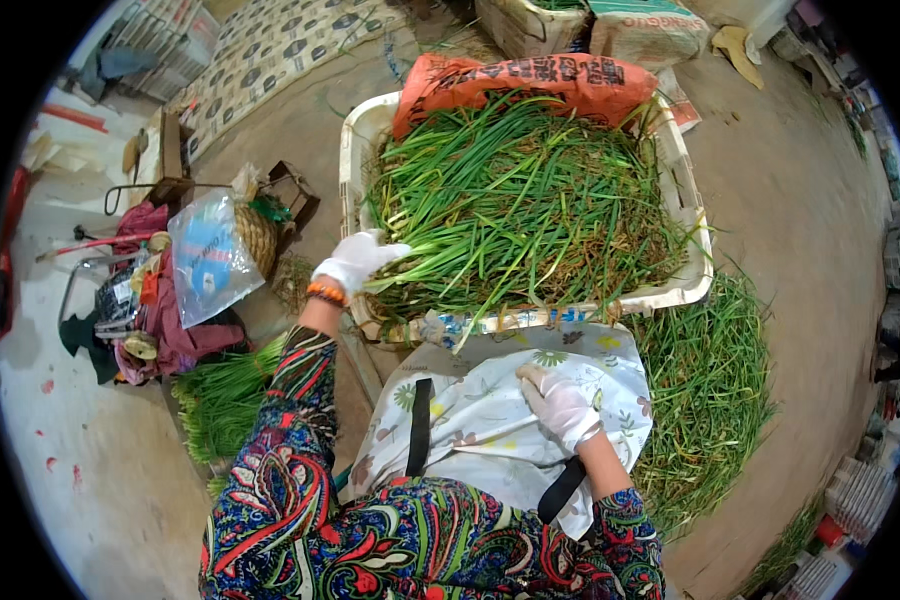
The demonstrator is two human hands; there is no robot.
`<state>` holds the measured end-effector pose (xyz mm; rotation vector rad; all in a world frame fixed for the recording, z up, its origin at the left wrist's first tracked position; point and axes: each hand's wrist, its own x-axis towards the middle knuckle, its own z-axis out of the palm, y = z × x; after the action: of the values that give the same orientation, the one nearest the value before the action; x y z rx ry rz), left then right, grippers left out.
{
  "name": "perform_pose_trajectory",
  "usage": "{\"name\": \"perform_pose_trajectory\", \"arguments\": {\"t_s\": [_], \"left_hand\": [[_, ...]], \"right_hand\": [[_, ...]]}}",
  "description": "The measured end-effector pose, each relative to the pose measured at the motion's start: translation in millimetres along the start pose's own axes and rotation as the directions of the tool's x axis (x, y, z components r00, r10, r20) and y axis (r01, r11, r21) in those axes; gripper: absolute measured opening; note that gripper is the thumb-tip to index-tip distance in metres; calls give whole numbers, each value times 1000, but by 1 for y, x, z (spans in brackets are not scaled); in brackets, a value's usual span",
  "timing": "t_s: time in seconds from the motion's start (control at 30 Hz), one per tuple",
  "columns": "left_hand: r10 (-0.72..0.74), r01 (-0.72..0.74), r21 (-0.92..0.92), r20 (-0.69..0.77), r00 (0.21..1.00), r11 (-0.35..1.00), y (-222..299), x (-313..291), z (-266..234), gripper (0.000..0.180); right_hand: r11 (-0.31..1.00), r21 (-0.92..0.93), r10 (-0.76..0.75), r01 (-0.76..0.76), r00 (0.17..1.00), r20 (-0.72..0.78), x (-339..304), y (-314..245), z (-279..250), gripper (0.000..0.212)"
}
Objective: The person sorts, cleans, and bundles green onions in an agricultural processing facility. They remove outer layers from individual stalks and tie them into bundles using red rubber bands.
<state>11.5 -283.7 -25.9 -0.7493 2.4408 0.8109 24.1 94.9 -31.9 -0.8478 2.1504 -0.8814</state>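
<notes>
A white plastic crate (pixel 698 235) in front of me is heaped with long, thin green onions (pixel 510 190), some with brown, withered leaves. At the crate's left edge, my left hand (pixel 358 262), in a thin white glove, closes its fingers on the pale stem ends of some green onions. The fingertips partly hide what they grip. My right hand (pixel 562 405), gloved too, rests low over the pale flowered apron (pixel 480 400) on my lap. Its fingers lie loosely together against the cloth, and nothing shows in them.
An orange sack (pixel 530 82) drapes over the crate's far rim. Loose green leaves (pixel 705 400) cover the floor at right. Bundled green onions (pixel 225 400) lie at left, below a cluttered pile with a clear plastic bag (pixel 210 260). Another crate (pixel 530 28) stands behind.
</notes>
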Motion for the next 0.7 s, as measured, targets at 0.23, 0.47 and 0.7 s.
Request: {"name": "perform_pose_trajectory", "arguments": {"t_s": [0.23, 0.47, 0.7], "left_hand": [[8, 5, 216, -61, 998, 976, 9, 56, 21, 88], [-128, 119, 117, 71, 989, 986, 17, 114, 59, 78], [-230, 215, 101, 168, 959, 971, 8, 134, 48, 72]], "right_hand": [[997, 7, 75, -75, 992, -103, 7, 25, -9, 23], [986, -169, -45, -4, 957, -288, -2, 35, -1, 21], [981, -192, -73, 15, 952, -298, 22, 25, 3, 25]]}}
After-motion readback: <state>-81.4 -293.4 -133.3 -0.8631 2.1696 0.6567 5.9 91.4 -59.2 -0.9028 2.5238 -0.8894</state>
